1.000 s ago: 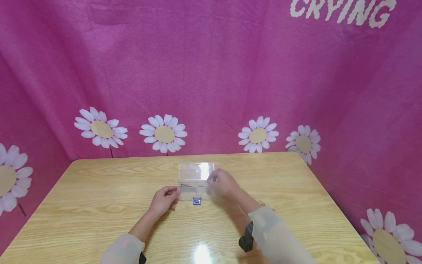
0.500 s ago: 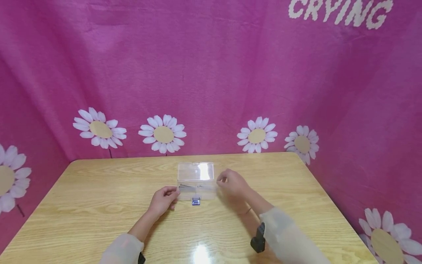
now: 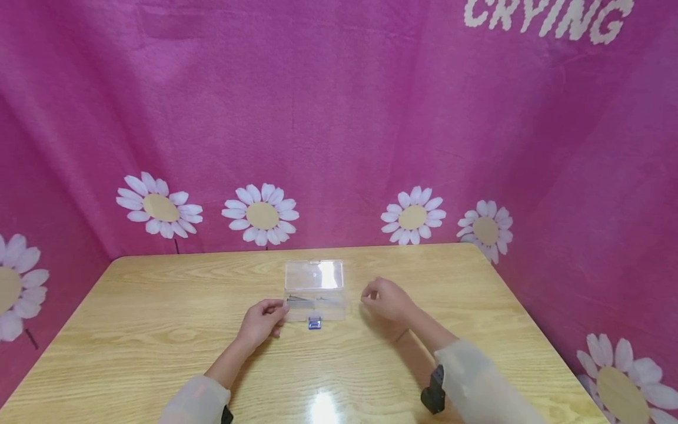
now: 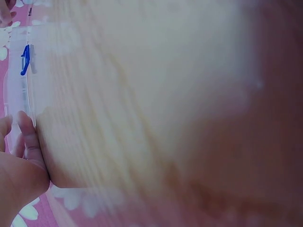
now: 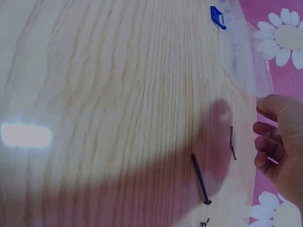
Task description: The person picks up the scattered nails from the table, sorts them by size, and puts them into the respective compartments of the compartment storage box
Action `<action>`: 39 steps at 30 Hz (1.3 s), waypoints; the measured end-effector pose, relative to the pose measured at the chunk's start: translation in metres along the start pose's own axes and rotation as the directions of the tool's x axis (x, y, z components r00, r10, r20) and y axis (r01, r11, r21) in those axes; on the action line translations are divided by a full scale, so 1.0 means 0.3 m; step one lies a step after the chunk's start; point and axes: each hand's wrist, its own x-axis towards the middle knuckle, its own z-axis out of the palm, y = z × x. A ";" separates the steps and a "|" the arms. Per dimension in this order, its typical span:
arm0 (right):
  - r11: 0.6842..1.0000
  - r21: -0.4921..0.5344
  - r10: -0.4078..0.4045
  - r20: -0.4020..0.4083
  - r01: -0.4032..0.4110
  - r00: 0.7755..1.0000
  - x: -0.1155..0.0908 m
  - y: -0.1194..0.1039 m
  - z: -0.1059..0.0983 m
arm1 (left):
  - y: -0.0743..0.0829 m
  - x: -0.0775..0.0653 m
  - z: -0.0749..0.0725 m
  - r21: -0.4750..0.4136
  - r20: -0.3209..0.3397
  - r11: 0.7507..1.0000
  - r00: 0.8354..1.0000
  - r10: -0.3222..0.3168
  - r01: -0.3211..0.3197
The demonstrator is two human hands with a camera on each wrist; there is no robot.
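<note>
Clear plastic box [image 3: 331, 314], smooth-walled and rectangular, lies on the wood-grained surface [image 3: 185, 306], long axis left to right, blue latch [image 3: 315, 323] toward the person, lid [image 3: 302, 277] tipped back. Thin dark nails [image 3: 299, 298] lie inside. Left hand [image 3: 259, 324]: fingers hold its left end. Right hand [image 3: 390, 300]: well clear of the right end, fingers bent, tips close; cannot tell whether they hold anything. Slender metal fasteners [image 5: 200, 178] lie below it.

Box [image 3: 299, 313] on counter [image 3: 185, 306]: lid [image 3: 303, 275] at far side, latch [image 3: 315, 323] at near side, nails [image 3: 300, 299] within. Left hand [image 3: 258, 324], left end; right hand [image 3: 390, 300] and loose nails [image 5: 200, 178], right. Curtain [image 3: 339, 129] behind.
</note>
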 end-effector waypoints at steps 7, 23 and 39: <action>0.997 -0.047 -0.059 0.015 0.059 0.998 -0.038 0.040 -0.022 | -0.004 0.004 -0.001 -0.002 -0.002 1.000 1.000 -0.002 0.002; 0.993 -0.113 -0.023 0.091 0.033 0.996 -0.119 0.086 -0.061 | -0.011 0.006 0.000 0.015 -0.009 1.000 1.000 0.002 -0.001; 0.974 -0.165 -0.127 0.159 0.154 0.979 -0.185 0.150 -0.126 | -0.011 0.006 -0.002 0.005 -0.009 1.000 1.000 -0.006 0.006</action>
